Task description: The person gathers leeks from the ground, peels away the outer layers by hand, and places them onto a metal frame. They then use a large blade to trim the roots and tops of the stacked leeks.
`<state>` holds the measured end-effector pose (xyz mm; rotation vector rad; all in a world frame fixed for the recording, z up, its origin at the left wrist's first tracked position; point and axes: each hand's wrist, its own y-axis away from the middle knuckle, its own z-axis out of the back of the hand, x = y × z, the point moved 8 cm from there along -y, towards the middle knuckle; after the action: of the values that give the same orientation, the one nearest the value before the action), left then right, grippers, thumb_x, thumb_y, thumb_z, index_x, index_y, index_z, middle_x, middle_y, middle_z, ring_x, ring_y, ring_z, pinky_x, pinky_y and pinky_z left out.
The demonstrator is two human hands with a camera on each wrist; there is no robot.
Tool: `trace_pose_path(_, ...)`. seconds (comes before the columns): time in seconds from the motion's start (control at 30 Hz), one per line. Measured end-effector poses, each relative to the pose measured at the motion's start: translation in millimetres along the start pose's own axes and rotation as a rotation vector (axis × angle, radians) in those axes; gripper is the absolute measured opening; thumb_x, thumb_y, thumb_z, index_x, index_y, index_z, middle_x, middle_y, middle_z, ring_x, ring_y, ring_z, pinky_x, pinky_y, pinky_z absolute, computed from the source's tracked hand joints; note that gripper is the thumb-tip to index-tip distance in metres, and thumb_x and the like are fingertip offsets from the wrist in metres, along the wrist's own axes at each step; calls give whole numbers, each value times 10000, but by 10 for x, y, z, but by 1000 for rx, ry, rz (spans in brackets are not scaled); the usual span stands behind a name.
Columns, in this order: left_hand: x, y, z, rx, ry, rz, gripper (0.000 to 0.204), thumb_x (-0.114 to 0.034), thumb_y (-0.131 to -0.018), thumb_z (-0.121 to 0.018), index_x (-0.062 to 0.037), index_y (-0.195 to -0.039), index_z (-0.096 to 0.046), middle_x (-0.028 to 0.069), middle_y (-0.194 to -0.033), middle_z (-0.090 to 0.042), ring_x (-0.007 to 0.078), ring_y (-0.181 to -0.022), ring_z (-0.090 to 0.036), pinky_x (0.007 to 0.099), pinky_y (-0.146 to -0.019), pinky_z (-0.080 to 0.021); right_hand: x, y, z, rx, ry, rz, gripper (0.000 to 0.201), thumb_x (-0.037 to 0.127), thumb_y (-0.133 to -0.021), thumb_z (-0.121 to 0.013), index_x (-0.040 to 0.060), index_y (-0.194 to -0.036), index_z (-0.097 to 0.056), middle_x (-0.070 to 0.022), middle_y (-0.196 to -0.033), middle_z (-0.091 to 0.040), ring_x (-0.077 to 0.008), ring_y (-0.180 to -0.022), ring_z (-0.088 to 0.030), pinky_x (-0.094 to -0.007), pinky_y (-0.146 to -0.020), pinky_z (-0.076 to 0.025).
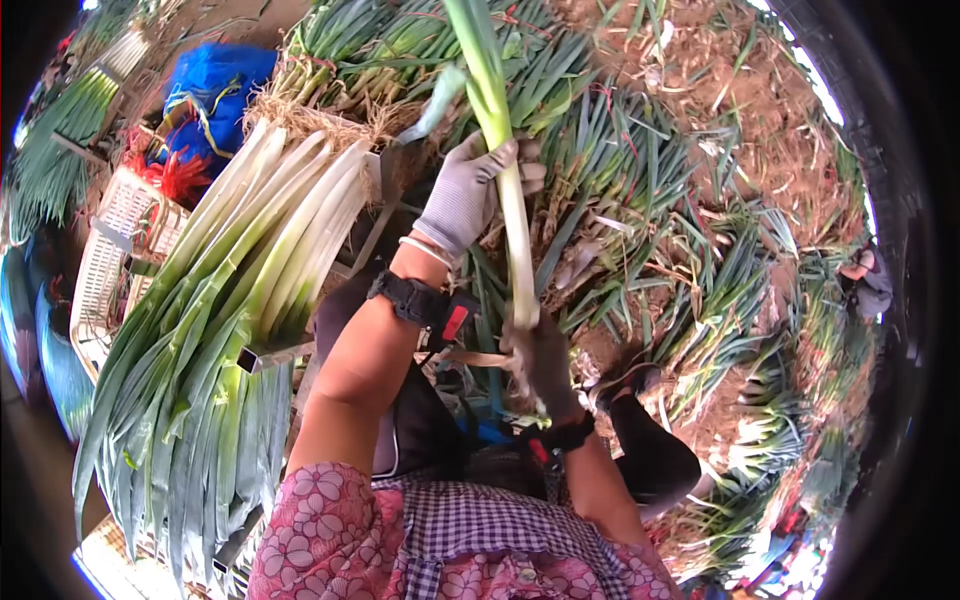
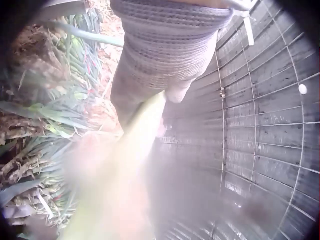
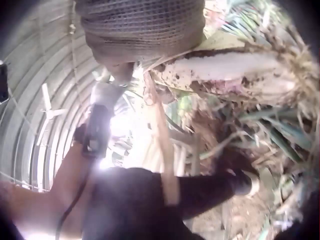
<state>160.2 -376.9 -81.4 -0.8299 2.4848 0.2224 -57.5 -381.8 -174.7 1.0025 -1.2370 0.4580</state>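
A thick green onion (image 1: pixel 514 230) stands nearly upright before the person, green leaves up and white stalk down. The left hand (image 1: pixel 465 195), in a pale grey glove, grips it where white turns green. Lower down, the dark-gloved right hand (image 1: pixel 540 365) grips the stalk near its root end. In the right wrist view that soil-stained end (image 3: pixel 240 75) sticks out beside the glove, with roots at its tip. A dry tan strip (image 3: pixel 161 135) hangs from the right fingers. The left wrist view shows the pale stalk (image 2: pixel 137 137) blurred under the glove.
Left of the person, a pile of cleaned green onions (image 1: pixel 230 260) lies on a metal frame (image 1: pixel 270 355) beside a woven plastic basket (image 1: pixel 125 235). A blue bag (image 1: pixel 220 85) sits behind. Bundled green onions (image 1: pixel 620 150) cover the ground ahead and right, among soil and scraps.
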Motion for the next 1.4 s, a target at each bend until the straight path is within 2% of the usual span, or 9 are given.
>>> trace_pose_path(0.13,129,-42,26,-20,24,1,192,-60,-914,-536,14,-1080,-471,190,-982,-615,287,-803,-651,436,-774,-565,858,-125,71,-310,167,597,290,58,-795,-691,13,-1063,-589,-30,-822,-621,-95,-684,-555,-235,-617,-457)
trace_pose_path(0.3,-110,-28,226,-185,-20,-140,165,-30,-892,-565,6,-1029,-481,159,-900,-604,265,-731,-645,403,-701,-582,347,42,532,-283,173,366,298,73,-757,-726,10,-1025,-612,-26,-862,-645,-93,-712,-574,-255,-665,-475)
trace_pose_path(0.4,-297,44,176,-245,-109,-167,192,-37,-881,-589,2,-1025,-469,125,-864,-606,239,-721,-647,395,-687,-585,45,107,675,-227,564,-108,338,104,-748,-740,17,-1047,-608,-54,-881,-639,-133,-735,-589,-292,-685,-483)
trace_pose_path(0.63,61,76,135,-171,-275,-144,200,-56,-875,-616,15,-1033,-516,77,-873,-617,212,-776,-654,327,-685,-542,1288,-274,-97,-302,678,686,375,57,-697,-753,14,-1028,-582,-93,-925,-611,-208,-868,-583,-330,-722,-476)
trace_pose_path(0.73,45,103,125,-94,-100,40,254,-54,-866,-629,26,-1083,-525,70,-866,-619,200,-785,-647,317,-692,-531,1146,-376,14,-286,338,574,249,11,-720,-718,25,-927,-579,-77,-813,-595,-199,-695,-588,-286,-669,-486)
trace_pose_path(1.0,97,13,229,-264,-662,-126,250,-57,-819,-692,41,-1013,-568,64,-797,-624,155,-694,-605,298,-625,-514,1253,-212,-87,-284,566,623,131,-25,-779,-650,9,-869,-562,-72,-790,-581,-149,-667,-557,-263,-630,-459)
trace_pose_path(1.13,-108,-6,329,-375,-516,-157,229,-77,-825,-692,39,-991,-584,44,-794,-621,118,-630,-551,262,-581,-467,802,153,-107,179,285,282,121,-25,-793,-646,31,-872,-573,-2,-809,-579,-82,-736,-538,-231,-688,-456)
trace_pose_path(1.3,-92,-62,288,-320,-643,-260,243,-104,-822,-700,38,-989,-593,41,-816,-630,109,-657,-542,256,-604,-448,931,122,267,-67,-303,405,123,118,-876,-625,35,-925,-549,-3,-815,-583,-81,-702,-520,-208,-661,-436)
trace_pose_path(1.4,-97,21,283,-404,-553,-133,248,-109,-828,-697,40,-988,-580,56,-828,-630,111,-697,-554,262,-636,-457,867,228,217,-174,-64,172,214,159,-864,-651,23,-988,-543,5,-815,-575,-83,-703,-522,-222,-644,-446)
